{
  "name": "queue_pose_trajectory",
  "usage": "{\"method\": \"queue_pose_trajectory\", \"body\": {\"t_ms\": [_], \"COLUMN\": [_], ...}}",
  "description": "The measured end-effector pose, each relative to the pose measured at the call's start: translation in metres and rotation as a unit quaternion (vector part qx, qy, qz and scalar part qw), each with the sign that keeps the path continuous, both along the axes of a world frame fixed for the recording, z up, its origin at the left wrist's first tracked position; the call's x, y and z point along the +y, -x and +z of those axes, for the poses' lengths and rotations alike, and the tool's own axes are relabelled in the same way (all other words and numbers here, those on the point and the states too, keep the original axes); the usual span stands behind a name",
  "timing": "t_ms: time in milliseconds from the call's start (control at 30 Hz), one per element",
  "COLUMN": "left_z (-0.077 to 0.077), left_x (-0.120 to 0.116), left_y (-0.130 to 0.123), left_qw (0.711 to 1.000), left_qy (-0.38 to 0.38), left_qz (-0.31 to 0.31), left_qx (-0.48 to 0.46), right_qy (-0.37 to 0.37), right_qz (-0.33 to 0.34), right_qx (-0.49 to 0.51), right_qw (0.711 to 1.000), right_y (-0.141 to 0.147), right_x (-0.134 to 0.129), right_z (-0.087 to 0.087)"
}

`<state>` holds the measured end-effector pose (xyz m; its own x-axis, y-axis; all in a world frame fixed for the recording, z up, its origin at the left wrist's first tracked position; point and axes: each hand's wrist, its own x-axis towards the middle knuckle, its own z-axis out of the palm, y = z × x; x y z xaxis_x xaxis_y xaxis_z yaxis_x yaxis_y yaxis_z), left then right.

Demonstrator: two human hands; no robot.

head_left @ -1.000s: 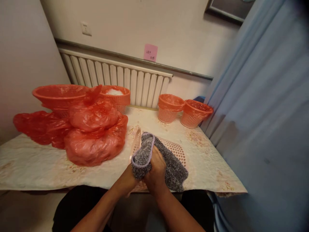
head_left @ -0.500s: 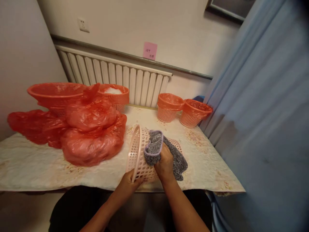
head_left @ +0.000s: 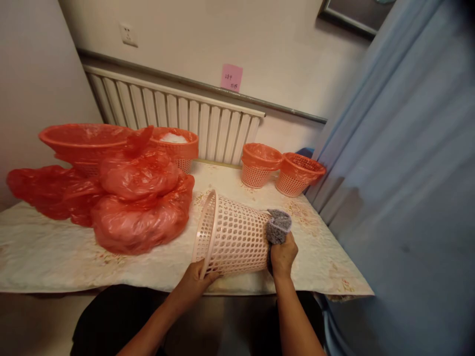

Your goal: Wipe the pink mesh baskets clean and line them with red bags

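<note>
A pale pink plastic wastebasket [head_left: 239, 237] with a lattice of holes lies on its side at the table's near edge, its mouth facing left. My left hand [head_left: 195, 282] grips the near part of its rim, thumb on the outside and the other fingers partly hidden. At the basket's base end, my right hand [head_left: 284, 254] is closed around a bunched grey cloth [head_left: 278, 226] with a light purple edge. The cloth touches the base end of the basket; its lower part is mostly hidden behind my hand.
Filled red plastic bags [head_left: 143, 217] are heaped at the left, before a large red-lined basket [head_left: 81, 136] and a smaller one [head_left: 181, 148]. Two red-lined baskets [head_left: 256, 173] [head_left: 293, 183] stand back right. A blue curtain [head_left: 401, 173] hangs beside the table's right edge [head_left: 349, 267].
My right hand has moved right with the cloth, from the basket's side to its base end, uncovering the lattice. My left hand still holds the rim.
</note>
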<state>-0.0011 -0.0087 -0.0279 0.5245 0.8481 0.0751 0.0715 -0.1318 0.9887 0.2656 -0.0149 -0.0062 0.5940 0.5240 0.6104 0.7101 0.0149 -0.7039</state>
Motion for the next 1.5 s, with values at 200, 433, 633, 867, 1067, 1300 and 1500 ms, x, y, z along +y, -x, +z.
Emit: {"method": "queue_pose_trajectory", "body": {"t_ms": [200,433,633,867,1067,1300,1500], "left_z": [0.008,0.014,0.011,0.02,0.019,0.018,-0.001], "left_x": [0.001,-0.001,0.004,0.012,0.021,0.026,0.017], "left_y": [0.0,0.0,-0.004,-0.008,-0.005,-0.006,0.0], "left_qw": [1.0,0.999,0.997,0.997,0.998,0.997,0.995], "left_qy": [-0.018,0.0,0.063,0.032,0.041,0.048,0.01], "left_qz": [0.001,0.014,0.038,0.065,0.042,0.06,0.093], "left_qx": [0.026,0.031,-0.018,0.022,0.0,0.006,0.04], "right_qy": [-0.01,-0.013,-0.06,-0.081,-0.089,-0.023,0.008], "right_qz": [0.081,0.239,0.281,0.283,0.243,0.097,0.048], "right_qx": [-0.006,-0.057,-0.118,-0.187,-0.195,-0.098,-0.069], "right_qw": [0.997,0.969,0.951,0.937,0.946,0.99,0.996], "right_y": [0.043,0.099,0.131,0.124,0.079,0.004,-0.008], "right_x": [0.008,0.031,0.024,0.0,0.012,0.018,0.006], "right_z": [0.028,0.066,0.066,0.021,0.005,0.0,-0.013]}}
